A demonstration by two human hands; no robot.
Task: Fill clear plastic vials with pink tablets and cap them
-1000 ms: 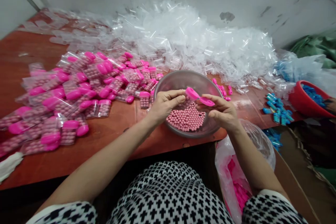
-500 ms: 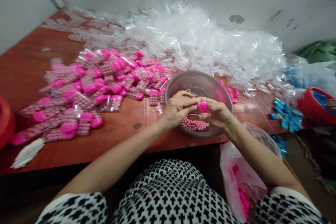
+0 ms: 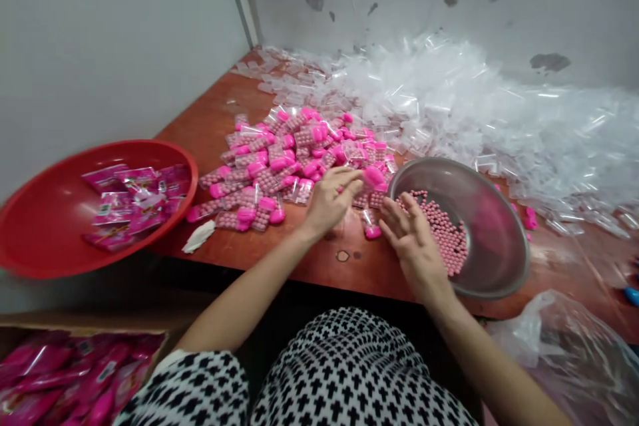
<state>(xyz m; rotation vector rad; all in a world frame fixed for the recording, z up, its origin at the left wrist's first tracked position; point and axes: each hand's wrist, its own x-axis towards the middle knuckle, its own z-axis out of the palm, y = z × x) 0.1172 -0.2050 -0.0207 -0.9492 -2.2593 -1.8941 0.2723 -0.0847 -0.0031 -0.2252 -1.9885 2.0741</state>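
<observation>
My left hand [image 3: 332, 203] is above the table, its bent fingers closed at the clear end of a small container with a pink cap [image 3: 373, 178]. The container is blurred, and its contents are hard to make out. My right hand [image 3: 417, 246] is open and holds nothing, its fingers apart over the left rim of a grey metal bowl [image 3: 504, 213]. Small pink beads [image 3: 449, 239] lie in the bowl. A pile of filled pink-capped containers [image 3: 269, 166] lies left of and behind my left hand. One capped container [image 3: 371, 225] rests between my hands.
Clear empty containers [image 3: 449, 93] are heaped along the wall. At left stands a red basin [image 3: 30, 233] with pink packets [image 3: 132, 206]. Below it, a carton [image 3: 84, 326] holds more pink packets. A crumpled white piece [image 3: 200, 237] lies near the table edge; a plastic bag [image 3: 564, 339] hangs at right.
The view has swung left, bringing the red basin and carton in. My hands have parted: the left has moved toward the pile with the container, while the right has let go and opened.
</observation>
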